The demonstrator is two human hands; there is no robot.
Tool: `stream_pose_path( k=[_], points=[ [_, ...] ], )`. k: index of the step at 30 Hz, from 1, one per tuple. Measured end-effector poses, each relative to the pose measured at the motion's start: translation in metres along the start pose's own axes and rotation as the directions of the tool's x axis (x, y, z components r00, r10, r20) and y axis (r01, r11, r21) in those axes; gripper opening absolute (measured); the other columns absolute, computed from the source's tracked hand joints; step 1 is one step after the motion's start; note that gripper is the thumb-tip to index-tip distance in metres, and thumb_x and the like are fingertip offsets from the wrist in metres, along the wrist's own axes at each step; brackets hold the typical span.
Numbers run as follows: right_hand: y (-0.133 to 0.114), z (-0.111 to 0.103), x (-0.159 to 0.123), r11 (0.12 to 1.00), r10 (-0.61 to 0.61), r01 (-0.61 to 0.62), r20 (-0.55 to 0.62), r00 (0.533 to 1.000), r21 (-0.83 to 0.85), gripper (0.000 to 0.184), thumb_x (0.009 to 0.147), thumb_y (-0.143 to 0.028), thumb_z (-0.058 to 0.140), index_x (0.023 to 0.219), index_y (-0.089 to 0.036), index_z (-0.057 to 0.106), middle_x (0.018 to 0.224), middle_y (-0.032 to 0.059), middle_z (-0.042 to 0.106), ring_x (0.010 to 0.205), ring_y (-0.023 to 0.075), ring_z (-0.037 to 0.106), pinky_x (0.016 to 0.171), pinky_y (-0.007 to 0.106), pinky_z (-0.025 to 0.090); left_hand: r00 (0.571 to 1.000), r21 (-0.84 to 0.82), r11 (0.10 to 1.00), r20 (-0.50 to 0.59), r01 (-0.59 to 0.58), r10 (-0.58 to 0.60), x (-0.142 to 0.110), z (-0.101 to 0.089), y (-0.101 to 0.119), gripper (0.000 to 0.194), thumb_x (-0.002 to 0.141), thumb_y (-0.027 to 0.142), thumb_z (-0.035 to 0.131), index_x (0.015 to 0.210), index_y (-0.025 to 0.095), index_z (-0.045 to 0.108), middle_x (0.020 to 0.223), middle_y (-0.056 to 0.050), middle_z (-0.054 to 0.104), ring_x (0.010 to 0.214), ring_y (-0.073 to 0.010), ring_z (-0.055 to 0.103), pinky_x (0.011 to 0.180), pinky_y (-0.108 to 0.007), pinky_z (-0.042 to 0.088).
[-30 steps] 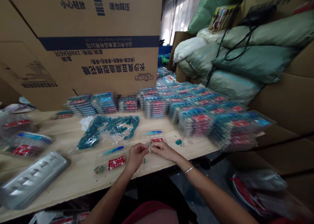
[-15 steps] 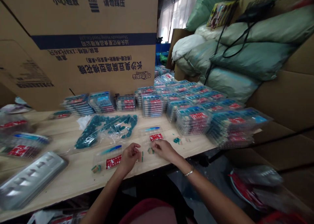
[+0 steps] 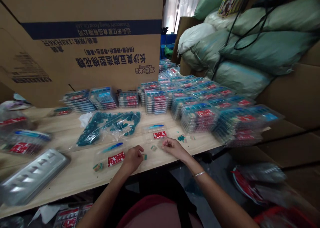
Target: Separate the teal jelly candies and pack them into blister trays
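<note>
Left hand point(image 3: 133, 158), fingers loosely curled and empty, small green-and-tan piece point(image 3: 144, 157) just beside them, right hand point(image 3: 174, 148), fingers relaxed and empty, second piece point(image 3: 153, 148) just beside them, both pieces on wooden bench point(image 3: 75, 174)

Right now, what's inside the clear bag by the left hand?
The clear bag holds a red-and-white card, a blue stick and small green pieces. Its edge by the left hand is hidden under it.

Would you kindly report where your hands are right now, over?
Left hand beside small green piece; right hand near another piece. Red-labelled plastic packet by left hand.
</note>
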State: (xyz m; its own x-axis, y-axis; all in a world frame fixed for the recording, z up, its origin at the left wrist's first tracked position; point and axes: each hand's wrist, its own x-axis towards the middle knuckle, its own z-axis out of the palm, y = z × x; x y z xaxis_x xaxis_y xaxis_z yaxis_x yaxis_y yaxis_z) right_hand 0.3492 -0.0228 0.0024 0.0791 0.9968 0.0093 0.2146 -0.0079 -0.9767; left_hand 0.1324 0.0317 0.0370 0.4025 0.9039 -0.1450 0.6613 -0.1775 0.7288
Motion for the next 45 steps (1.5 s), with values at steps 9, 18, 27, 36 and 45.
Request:
stream_pose_path(
  k=[9,18,27,36,45],
  points=[
    [-0.004,0.036,0.015,0.953,0.062,-0.081,-0.074,0.995,-0.292,0.005,0.069,-0.021,0.061,0.069,-0.018,0.057,0.064,-0.0019,0.059,0.058,0.0117,0.053,0.055,0.022,0.039,1.0,-0.339,0.941,0.014,-0.002,0.007,-0.006,-0.009,-0.012,0.02,0.055,0.016,0.054,0.074,0.016,0.06,0.048,0.007,0.052,0.044,-0.0091,0.044,0.046,-0.02,0.03],
    [-0.023,0.041,0.015,0.843,0.003,-0.045,-0.079,0.997,-0.536,0.011,0.066,-0.009,0.06,0.069,-0.019,0.056,0.072,0.0001,0.059,0.067,0.014,0.051,0.061,0.024,0.033,1.0,-0.374,0.927,-0.02,-0.013,0.006,-0.013,-0.014,-0.017,0.021,0.056,0.02,0.057,0.076,0.016,0.061,0.051,0.007,0.051,0.048,-0.0092,0.046,0.048,-0.02,0.032],
    [-0.012,0.038,0.008,0.913,-0.093,0.078,-0.02,0.995,-0.4,0.008,0.074,-0.011,0.056,0.072,-0.019,0.054,0.067,-0.0023,0.056,0.062,0.012,0.052,0.06,0.022,0.038,0.998,-0.301,0.953,0.03,-0.04,0.052,-0.009,-0.004,-0.012,0.024,0.057,0.011,0.056,0.077,0.016,0.068,0.054,0.005,0.054,0.05,-0.0102,0.048,0.051,-0.021,0.034],
    [-0.014,0.029,0.001,0.918,-0.199,0.185,-0.002,0.98,-0.351,0.01,0.07,-0.011,0.055,0.07,-0.019,0.049,0.078,-0.0008,0.05,0.068,0.0121,0.048,0.062,0.023,0.038,0.995,-0.187,0.977,0.007,-0.099,0.103,0.0,0.007,-0.02,0.023,0.058,0.008,0.054,0.072,0.018,0.069,0.056,0.003,0.059,0.054,-0.0126,0.052,0.053,-0.022,0.038],
    [0.008,0.012,0.005,1.0,-0.016,0.015,-0.07,0.997,-0.015,0.011,0.071,-0.027,0.06,0.076,-0.018,0.055,0.065,-0.0037,0.052,0.06,0.011,0.047,0.058,0.023,0.038,0.992,-0.099,0.989,0.053,-0.106,0.111,0.005,0.007,-0.014,0.018,0.059,0.01,0.056,0.067,0.019,0.069,0.058,0.001,0.063,0.056,-0.0138,0.055,0.055,-0.023,0.039]
  ],
)
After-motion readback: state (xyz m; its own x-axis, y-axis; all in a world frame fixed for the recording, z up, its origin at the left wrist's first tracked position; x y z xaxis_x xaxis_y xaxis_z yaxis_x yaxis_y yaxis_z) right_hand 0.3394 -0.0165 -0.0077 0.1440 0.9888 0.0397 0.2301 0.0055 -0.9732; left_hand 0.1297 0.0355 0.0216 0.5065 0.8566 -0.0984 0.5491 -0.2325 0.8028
